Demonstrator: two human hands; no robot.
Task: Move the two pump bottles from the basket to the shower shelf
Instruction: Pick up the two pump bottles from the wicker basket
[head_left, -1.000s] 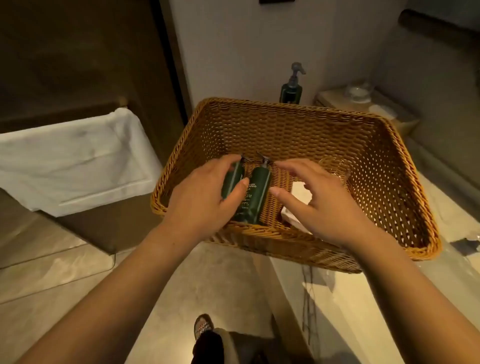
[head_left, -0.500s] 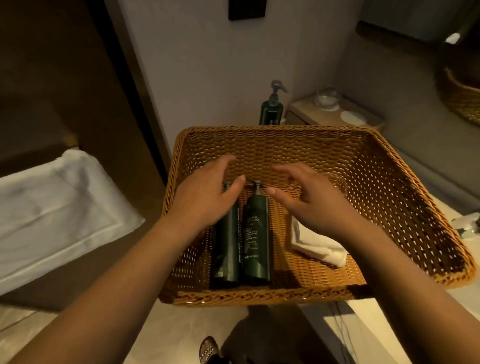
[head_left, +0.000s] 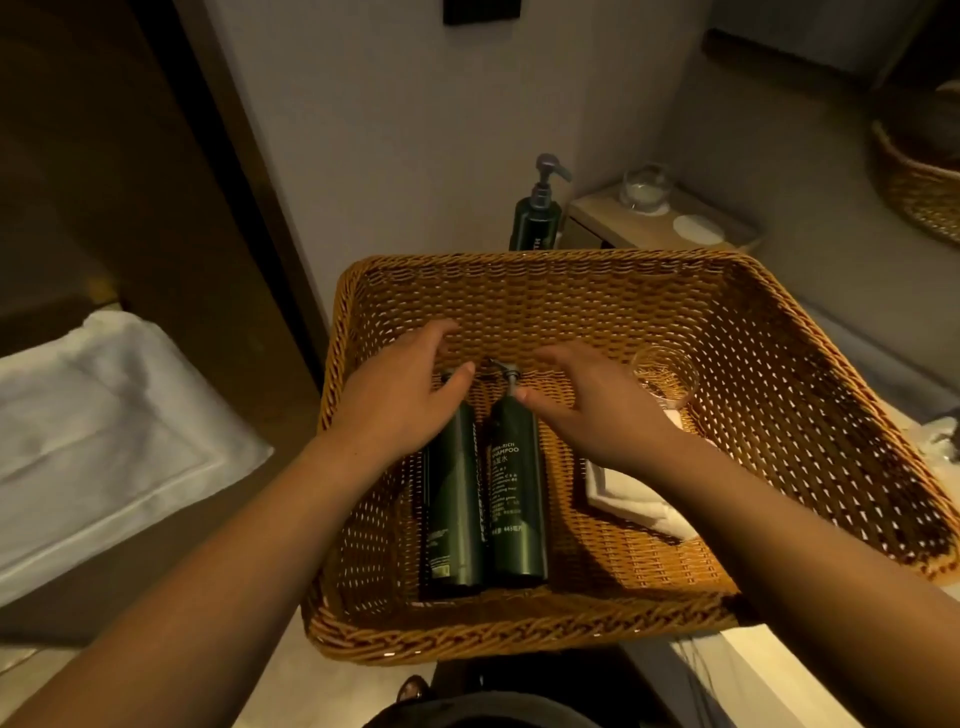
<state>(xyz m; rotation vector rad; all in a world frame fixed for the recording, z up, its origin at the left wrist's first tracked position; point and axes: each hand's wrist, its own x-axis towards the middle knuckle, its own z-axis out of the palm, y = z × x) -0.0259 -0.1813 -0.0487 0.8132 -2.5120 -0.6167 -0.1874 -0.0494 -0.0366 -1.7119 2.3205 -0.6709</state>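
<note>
Both pump bottles lie flat side by side, touching, on the floor of the wicker basket (head_left: 779, 332), pump heads pointing away from me. My left hand (head_left: 400, 400) is cupped over the top of the left bottle (head_left: 454, 499), fingers spread and curled, thumb tip by its pump; I cannot tell whether it grips yet. My right hand (head_left: 597, 415) hovers open over the neck of the right bottle (head_left: 517, 499), thumb tip just beside the pump stem, holding nothing. A clear glass (head_left: 667, 376) and a folded white cloth (head_left: 623, 499) lie to the right inside the basket.
</note>
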